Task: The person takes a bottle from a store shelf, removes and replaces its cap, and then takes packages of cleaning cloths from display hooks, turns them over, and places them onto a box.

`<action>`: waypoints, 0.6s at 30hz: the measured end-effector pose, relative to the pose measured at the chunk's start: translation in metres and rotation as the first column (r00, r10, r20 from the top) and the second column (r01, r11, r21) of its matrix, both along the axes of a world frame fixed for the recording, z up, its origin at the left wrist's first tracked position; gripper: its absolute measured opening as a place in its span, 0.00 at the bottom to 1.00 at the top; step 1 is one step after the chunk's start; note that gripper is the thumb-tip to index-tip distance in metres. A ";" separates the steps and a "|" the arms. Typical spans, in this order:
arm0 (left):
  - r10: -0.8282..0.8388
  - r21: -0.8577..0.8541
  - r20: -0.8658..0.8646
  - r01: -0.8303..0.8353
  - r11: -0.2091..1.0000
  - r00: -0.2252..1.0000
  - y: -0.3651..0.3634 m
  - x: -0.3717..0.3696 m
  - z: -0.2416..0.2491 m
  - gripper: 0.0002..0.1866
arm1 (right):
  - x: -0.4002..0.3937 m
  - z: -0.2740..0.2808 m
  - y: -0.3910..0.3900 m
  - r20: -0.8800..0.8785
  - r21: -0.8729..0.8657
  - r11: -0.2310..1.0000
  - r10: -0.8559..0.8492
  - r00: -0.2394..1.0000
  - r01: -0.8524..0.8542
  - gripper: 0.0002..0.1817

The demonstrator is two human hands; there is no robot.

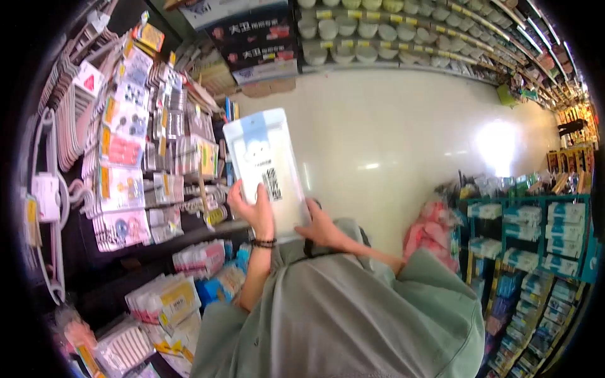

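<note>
A flat white packet [265, 160] with a pale blue strip at its top and black printed characters is held upright in front of my body. My left hand [255, 208] grips its left side, with the thumb on the front face and a dark beaded bracelet at the wrist. At the packet's lower right edge, my right hand [320, 228] holds on with its fingers partly hidden behind it. Something black shows by the right hand, too small to make out.
Carded goods [126, 151] hang on a rack to the left, close to my left arm. Packs [167, 302] fill a lower shelf. Bowls [346, 28] line far shelves beyond the pale floor [378, 132]. A pink bundle [432, 233] and a teal rack [469, 252] stand right.
</note>
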State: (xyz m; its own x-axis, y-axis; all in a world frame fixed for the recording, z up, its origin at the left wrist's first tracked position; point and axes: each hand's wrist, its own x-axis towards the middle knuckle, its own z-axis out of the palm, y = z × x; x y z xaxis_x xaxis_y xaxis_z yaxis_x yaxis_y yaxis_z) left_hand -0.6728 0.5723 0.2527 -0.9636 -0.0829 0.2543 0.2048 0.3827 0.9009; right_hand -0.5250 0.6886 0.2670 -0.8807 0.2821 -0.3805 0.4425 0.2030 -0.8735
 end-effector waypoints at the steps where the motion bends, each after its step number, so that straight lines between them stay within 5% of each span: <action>1: 0.051 0.105 0.066 -0.058 0.993 0.997 0.010 -0.005 0.010 0.25 | -0.007 0.000 0.004 -0.052 0.076 0.997 -0.005 0.999 0.009 0.45; 3: 0.079 0.269 0.098 -0.103 0.958 0.992 0.016 -0.023 -0.001 0.21 | -0.023 0.014 0.016 -0.011 0.036 0.999 -0.008 1.000 0.008 0.40; 5: 0.064 0.472 0.306 -0.210 0.856 0.950 0.032 -0.036 0.020 0.22 | -0.044 0.043 0.031 0.037 0.049 0.999 0.000 0.999 -0.002 0.35; 8: 0.096 0.537 0.240 -0.215 0.816 0.966 0.051 -0.063 0.029 0.24 | -0.070 0.041 0.051 -0.236 0.284 0.958 0.024 0.972 0.045 0.29; 12: 0.011 0.667 0.215 -0.154 0.729 0.977 0.071 -0.100 0.030 0.26 | -0.118 0.060 0.086 -0.465 0.300 0.938 -0.017 0.885 0.175 0.24; 15: -0.068 0.744 0.171 -0.084 0.663 0.983 0.091 -0.136 0.035 0.27 | -0.156 0.057 0.110 -0.458 0.139 0.969 -0.121 0.881 0.206 0.25; 18: -0.097 0.768 0.156 -0.059 0.638 0.983 0.117 -0.178 0.041 0.28 | -0.196 0.057 0.138 -0.408 0.220 0.965 -0.042 0.912 0.143 0.29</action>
